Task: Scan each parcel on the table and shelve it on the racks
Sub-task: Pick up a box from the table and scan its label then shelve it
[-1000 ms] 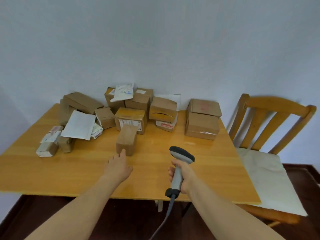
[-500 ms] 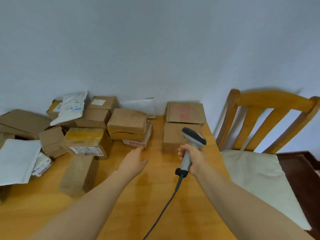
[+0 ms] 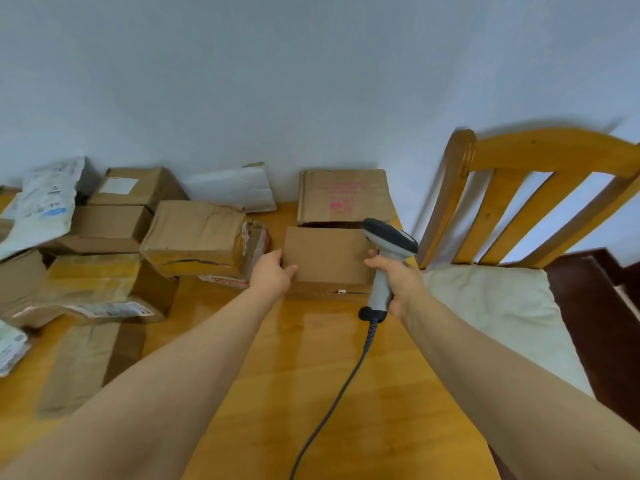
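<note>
Left grip (image 3: 273, 271) has moved forward to clasp the left side wall, a sound hold, of the stiff, probably light parcel (image 3: 325, 258) at the counter's (image 3: 311, 375) far right; right grip (image 3: 398, 278) clutches the scanner (image 3: 391, 235)

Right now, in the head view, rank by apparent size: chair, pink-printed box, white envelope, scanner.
1. chair, by far.
2. pink-printed box and white envelope, too alike to split.
3. scanner, smallest, though nearer the camera.

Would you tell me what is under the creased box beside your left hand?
A parcel with red print lies under the creased box; only its front edge and right side show, rest hidden.
</note>
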A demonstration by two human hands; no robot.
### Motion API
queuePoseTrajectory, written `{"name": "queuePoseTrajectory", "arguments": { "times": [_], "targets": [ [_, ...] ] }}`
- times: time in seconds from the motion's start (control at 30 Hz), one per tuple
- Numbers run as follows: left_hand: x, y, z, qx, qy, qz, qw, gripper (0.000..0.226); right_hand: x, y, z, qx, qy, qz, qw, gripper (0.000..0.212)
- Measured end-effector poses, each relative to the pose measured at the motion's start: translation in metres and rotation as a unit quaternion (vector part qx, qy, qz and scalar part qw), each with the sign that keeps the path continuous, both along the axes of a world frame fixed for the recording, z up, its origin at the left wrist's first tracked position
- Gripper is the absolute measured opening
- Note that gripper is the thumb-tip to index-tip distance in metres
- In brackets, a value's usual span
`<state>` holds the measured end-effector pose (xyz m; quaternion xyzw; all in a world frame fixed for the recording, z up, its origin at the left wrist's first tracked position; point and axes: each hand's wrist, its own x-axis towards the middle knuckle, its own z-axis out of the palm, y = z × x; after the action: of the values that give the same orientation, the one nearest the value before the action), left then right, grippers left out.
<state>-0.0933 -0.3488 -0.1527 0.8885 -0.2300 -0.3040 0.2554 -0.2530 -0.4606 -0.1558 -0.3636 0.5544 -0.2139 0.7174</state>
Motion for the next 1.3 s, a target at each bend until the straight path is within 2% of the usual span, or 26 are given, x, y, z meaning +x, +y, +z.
{"name": "queuePoseTrajectory", "arguments": {
  "times": [0.07, 0.13, 0.2, 0.27, 0.33, 0.43, 0.57, 0.7, 0.8, 0.87, 1.0, 1.07, 1.17, 1.3],
  "targets": [
    [-0.001, 0.013, -0.001, -0.018, 0.015, 0.023, 0.999, 0.065, -0.008, 0.008, -0.004, 0.002, 0.008, -0.009, 1.000, 0.020],
    [-0.003, 0.031, -0.002, -0.041, 0.051, 0.035, 0.997, 0.086, -0.019, 0.020, -0.010, 0.007, 0.014, -0.033, 0.999, 0.015],
    [-0.009, 0.052, -0.002, -0.047, 0.064, 0.001, 0.997, 0.107, -0.030, 0.035, -0.014, 0.015, 0.005, -0.061, 0.998, 0.016],
    [-0.017, 0.075, -0.004, -0.020, 0.027, -0.056, 0.998, 0.117, -0.041, 0.055, -0.019, 0.038, -0.007, -0.089, 0.995, 0.027],
    [-0.023, 0.094, -0.009, -0.032, -0.006, -0.075, 0.997, 0.108, -0.052, 0.075, -0.023, 0.063, -0.012, -0.106, 0.992, 0.037],
    [-0.030, 0.116, -0.017, -0.075, -0.018, -0.079, 0.994, 0.088, -0.063, 0.099, -0.029, 0.085, -0.015, -0.122, 0.989, 0.036],
    [-0.043, 0.136, -0.025, -0.087, 0.047, -0.067, 0.993, 0.072, -0.068, 0.120, -0.032, 0.099, 0.002, -0.120, 0.988, 0.044],
    [-0.048, 0.140, -0.017, -0.134, 0.091, 0.019, 0.987, 0.049, -0.070, 0.128, -0.028, 0.074, 0.012, -0.122, 0.990, 0.040],
    [-0.039, 0.131, -0.007, -0.147, 0.111, 0.070, 0.980, 0.069, -0.066, 0.131, -0.021, 0.060, 0.013, -0.112, 0.992, 0.020],
    [-0.034, 0.127, -0.002, -0.130, 0.107, 0.043, 0.985, 0.083, -0.063, 0.135, -0.017, 0.057, -0.001, -0.100, 0.993, 0.014],
    [-0.029, 0.142, 0.003, -0.125, 0.100, 0.009, 0.987, 0.113, -0.061, 0.139, -0.013, 0.035, -0.022, -0.087, 0.995, 0.018],
    [-0.030, 0.157, -0.001, -0.083, 0.058, -0.042, 0.994, 0.124, -0.062, 0.142, -0.014, 0.041, -0.026, -0.081, 0.996, 0.019],
    [-0.039, 0.175, -0.012, -0.029, 0.000, -0.097, 0.995, 0.106, -0.067, 0.149, -0.022, 0.082, -0.033, -0.075, 0.993, 0.017],
    [-0.052, 0.189, -0.023, -0.052, -0.012, -0.097, 0.994, 0.082, -0.077, 0.160, -0.032, 0.118, -0.029, -0.078, 0.990, 0.020]
  ]
}}
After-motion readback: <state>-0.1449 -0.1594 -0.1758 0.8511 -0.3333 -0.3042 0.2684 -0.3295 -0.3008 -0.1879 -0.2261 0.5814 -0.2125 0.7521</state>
